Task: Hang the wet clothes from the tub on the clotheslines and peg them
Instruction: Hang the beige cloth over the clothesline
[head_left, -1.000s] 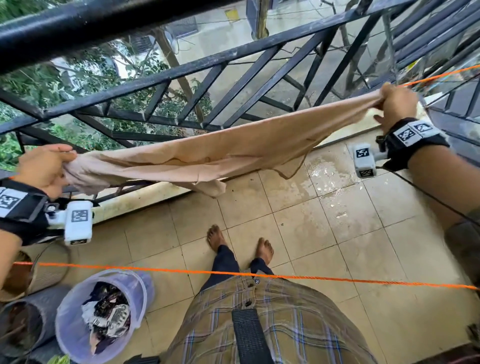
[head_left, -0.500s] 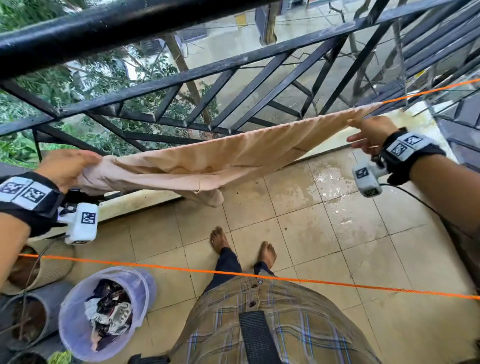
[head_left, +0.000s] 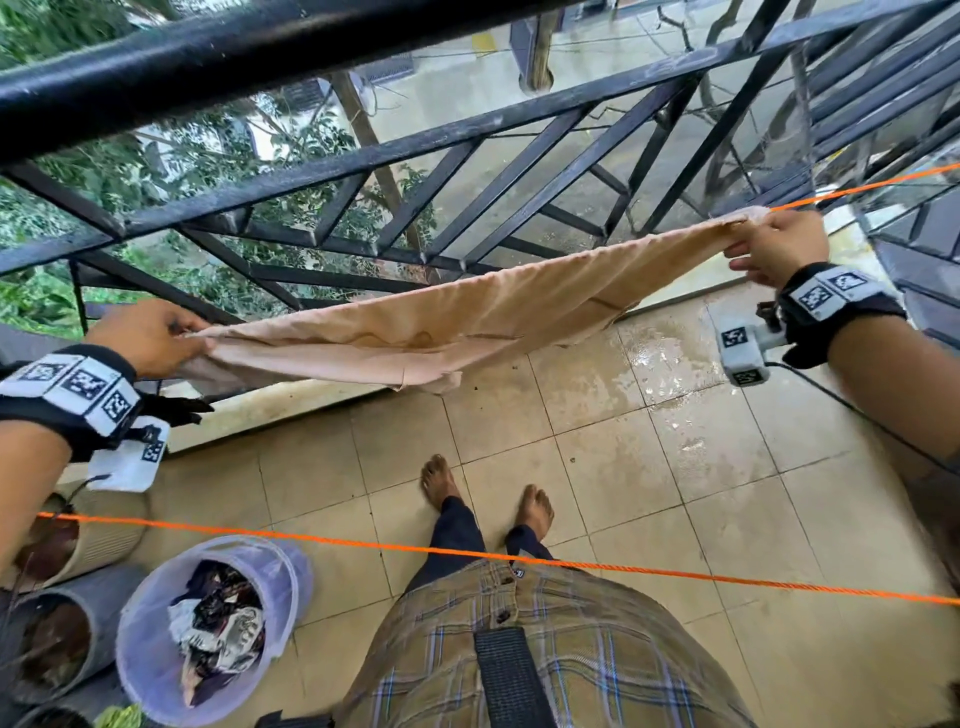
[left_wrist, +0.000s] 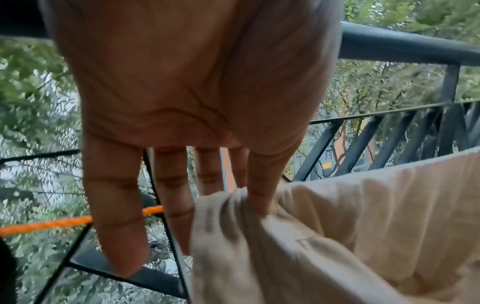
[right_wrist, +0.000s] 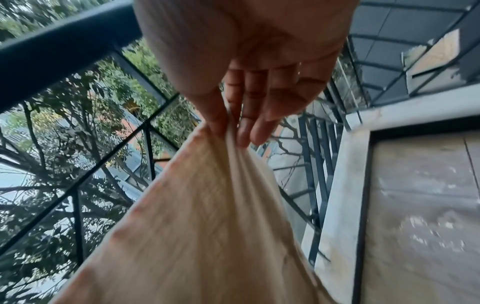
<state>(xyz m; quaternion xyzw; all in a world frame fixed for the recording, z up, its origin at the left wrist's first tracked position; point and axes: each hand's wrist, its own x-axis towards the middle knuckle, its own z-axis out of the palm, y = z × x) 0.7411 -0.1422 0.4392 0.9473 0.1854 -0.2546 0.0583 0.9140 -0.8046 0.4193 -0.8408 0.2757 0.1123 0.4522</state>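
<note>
A wet beige cloth (head_left: 441, 312) is stretched along the far orange clothesline (head_left: 857, 189), which mostly lies hidden under it. My left hand (head_left: 156, 338) pinches the cloth's left end (left_wrist: 233, 216) between thumb and forefinger. My right hand (head_left: 769, 244) pinches the right end (right_wrist: 223, 133) where the line comes out. The cloth sags slightly in the middle and a flap hangs below. A pale lilac tub (head_left: 208, 623) with several crumpled clothes stands on the floor at the lower left. No pegs are visible.
A second orange clothesline (head_left: 675, 571) runs across just in front of my waist. The black metal railing (head_left: 467, 145) stands right behind the cloth. Round planters (head_left: 52, 639) sit beside the tub. The tiled floor (head_left: 649, 441) is wet near the railing.
My right hand let go of the cloth's end for a moment and pinches it again at the line. Both hands have drawn the cloth out flatter and wider along the line.
</note>
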